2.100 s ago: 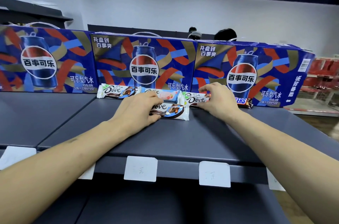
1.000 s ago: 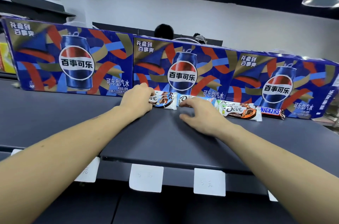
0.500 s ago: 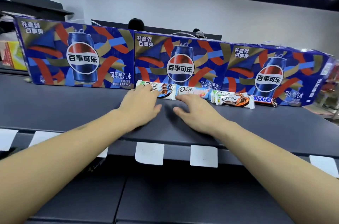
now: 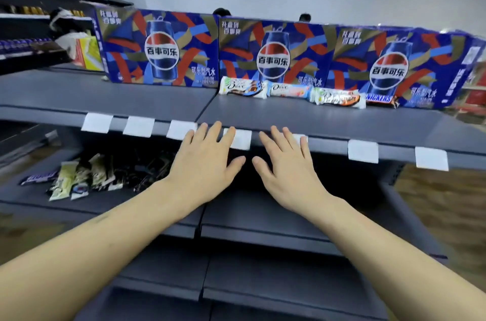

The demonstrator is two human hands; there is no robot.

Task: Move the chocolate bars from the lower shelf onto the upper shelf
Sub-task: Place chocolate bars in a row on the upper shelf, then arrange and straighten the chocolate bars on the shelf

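Head view shows me my left hand [image 4: 207, 165] and right hand [image 4: 286, 170] spread flat and empty below the grey metal upper shelf [image 4: 302, 120], where four wrapped chocolate bars [image 4: 307, 93] lie in a row, more loose bars [image 4: 76, 178] lying on the lower shelf [image 4: 31, 194].

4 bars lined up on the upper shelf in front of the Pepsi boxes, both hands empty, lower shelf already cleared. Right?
Not quite: the lower shelf is not cleared. The head view shows bars lying on its left side. The rest holds: four bars on the upper shelf before the Pepsi boxes, left hand and right hand empty.
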